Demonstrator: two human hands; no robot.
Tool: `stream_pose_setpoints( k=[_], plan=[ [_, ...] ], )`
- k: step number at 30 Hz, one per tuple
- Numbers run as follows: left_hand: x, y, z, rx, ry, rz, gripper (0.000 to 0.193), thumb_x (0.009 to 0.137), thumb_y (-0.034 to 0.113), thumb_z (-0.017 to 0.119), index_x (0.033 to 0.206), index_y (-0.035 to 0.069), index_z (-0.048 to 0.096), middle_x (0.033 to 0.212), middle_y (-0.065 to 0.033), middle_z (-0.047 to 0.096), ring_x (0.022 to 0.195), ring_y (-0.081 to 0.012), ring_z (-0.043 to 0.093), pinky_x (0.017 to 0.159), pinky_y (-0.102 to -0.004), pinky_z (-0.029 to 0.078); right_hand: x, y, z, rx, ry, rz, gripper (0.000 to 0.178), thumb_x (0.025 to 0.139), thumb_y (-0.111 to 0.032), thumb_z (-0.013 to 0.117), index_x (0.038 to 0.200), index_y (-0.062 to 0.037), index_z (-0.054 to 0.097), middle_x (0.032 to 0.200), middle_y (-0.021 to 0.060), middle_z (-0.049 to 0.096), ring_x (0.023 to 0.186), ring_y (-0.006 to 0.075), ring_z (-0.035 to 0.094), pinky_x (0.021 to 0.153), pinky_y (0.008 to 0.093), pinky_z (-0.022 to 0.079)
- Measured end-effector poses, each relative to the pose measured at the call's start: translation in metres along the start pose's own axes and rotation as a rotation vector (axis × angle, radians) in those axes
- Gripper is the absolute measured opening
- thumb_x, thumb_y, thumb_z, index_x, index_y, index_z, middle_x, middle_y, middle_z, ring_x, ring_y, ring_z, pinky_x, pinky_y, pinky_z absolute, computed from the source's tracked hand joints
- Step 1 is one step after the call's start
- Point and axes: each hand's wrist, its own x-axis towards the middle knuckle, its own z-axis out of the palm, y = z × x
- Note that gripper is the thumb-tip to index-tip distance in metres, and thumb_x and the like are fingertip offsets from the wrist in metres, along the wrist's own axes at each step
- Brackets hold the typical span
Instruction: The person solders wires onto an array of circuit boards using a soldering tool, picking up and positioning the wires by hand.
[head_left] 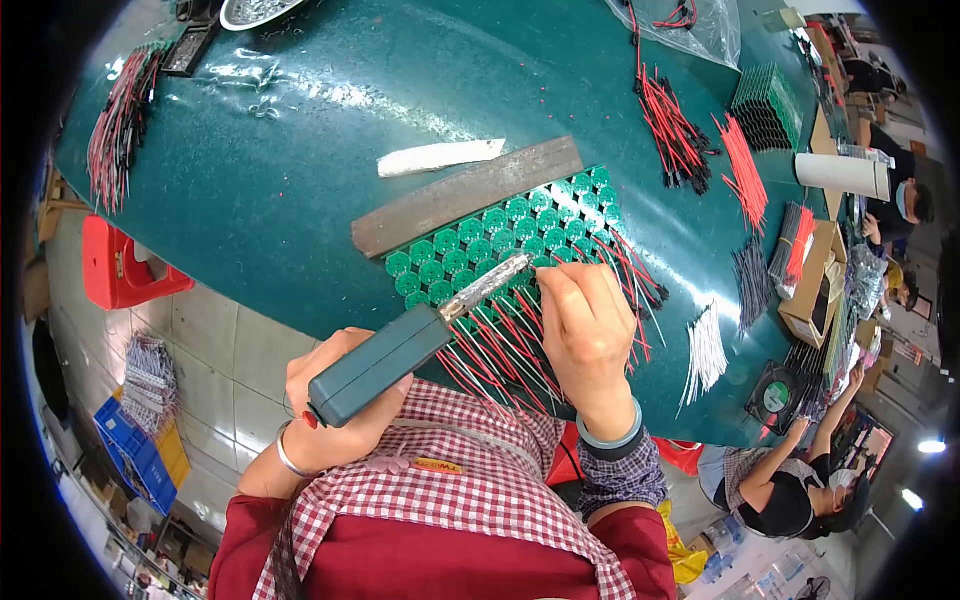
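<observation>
Left hand (335, 400) clenched round the grey-green handle of a soldering iron (420, 335). Iron's long axis runs from lower left up to the right; metal tip sits on the near edge of the green panel of round boards (490, 235).

Right hand (588, 325) is just right of the tip, fingers (560, 290) pinched down on the red and white wires (510, 350) at the panel edge. Can't tell exactly which wire they're grasping. Right hand is nearer the joint; tip comes at it from the left, almost touching the fingers.

Wires fan off the panel toward the body, over the bench (300, 130) edge.

Behind the panel: flat grey metal bar (465, 195) lying parallel along its far edge, then a white scrap (440, 157).

Further right: loose bundles of red wires (675, 135), stack of green boards (768, 105), white roll (842, 175). Far left: another wire bundle (122, 125).

Other people working at far right.
</observation>
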Motion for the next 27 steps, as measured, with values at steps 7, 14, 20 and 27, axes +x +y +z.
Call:
stream_pose_setpoints(
  k=[7, 14, 20, 27],
  plan=[
    [0.001, 0.000, 0.000, -0.015, 0.001, -0.003, 0.023, 0.073, -0.005, 0.074, 0.094, -0.005, 0.066, 0.087, -0.0125, 0.068, 0.071, -0.0209, 0.070, 0.063, -0.0282, 0.054, 0.004, -0.008, 0.001, 0.046, 0.020, 0.153, 0.017, 0.077, 0.006, 0.070, 0.093, -0.0001, 0.064, 0.086, 0.0119, 0.062, 0.075, 0.0290, 0.060, 0.065, 0.0390, 0.050],
    [0.002, -0.004, 0.003, -0.044, -0.003, 0.001, 0.022, 0.071, -0.005, 0.075, 0.092, -0.005, 0.066, 0.086, -0.0125, 0.068, 0.070, -0.0211, 0.069, 0.062, -0.0286, 0.054, 0.005, -0.010, 0.000, 0.006, -0.013, 0.166, 0.017, 0.077, 0.006, 0.069, 0.093, 0.0008, 0.064, 0.087, 0.0125, 0.060, 0.078, 0.0298, 0.060, 0.065, 0.0394, 0.050],
    [0.000, -0.008, 0.007, -0.056, 0.013, -0.009, 0.021, 0.070, -0.005, 0.075, 0.087, -0.004, 0.064, 0.081, -0.0121, 0.067, 0.068, -0.0216, 0.067, 0.060, -0.0292, 0.052, 0.005, -0.011, 0.001, -0.020, -0.007, 0.152, 0.018, 0.077, 0.006, 0.069, 0.094, 0.0013, 0.064, 0.086, 0.0128, 0.060, 0.077, 0.0303, 0.060, 0.065, 0.0395, 0.050],
    [0.000, -0.005, 0.004, -0.047, 0.017, -0.017, 0.020, 0.070, -0.005, 0.076, 0.086, -0.004, 0.065, 0.081, -0.0120, 0.066, 0.066, -0.0222, 0.067, 0.059, -0.0291, 0.051, 0.007, -0.012, 0.001, -0.034, -0.015, 0.154, 0.018, 0.077, 0.006, 0.069, 0.094, 0.0015, 0.064, 0.086, 0.0129, 0.060, 0.076, 0.0301, 0.060, 0.065, 0.0394, 0.050]
  ],
)
